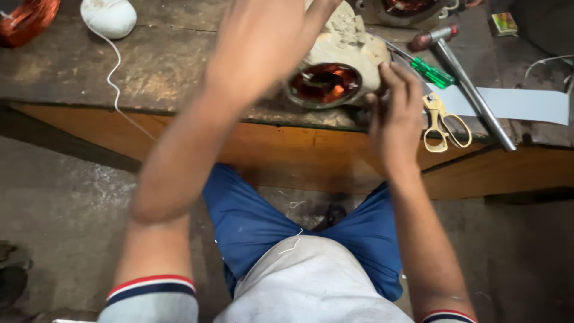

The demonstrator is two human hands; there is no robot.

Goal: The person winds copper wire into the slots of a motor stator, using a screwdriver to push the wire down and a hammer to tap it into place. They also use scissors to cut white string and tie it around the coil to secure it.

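Fingers [397, 81] of right hand [396, 116] lie together against motor stator [335, 72] at bench [179, 72] edge, stator just left of them; left hand [263, 42] blurred above, grip unreadable.

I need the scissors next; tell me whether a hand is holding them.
No: the scissors lie free on the bench, just beside the right hand, which rests against the motor.
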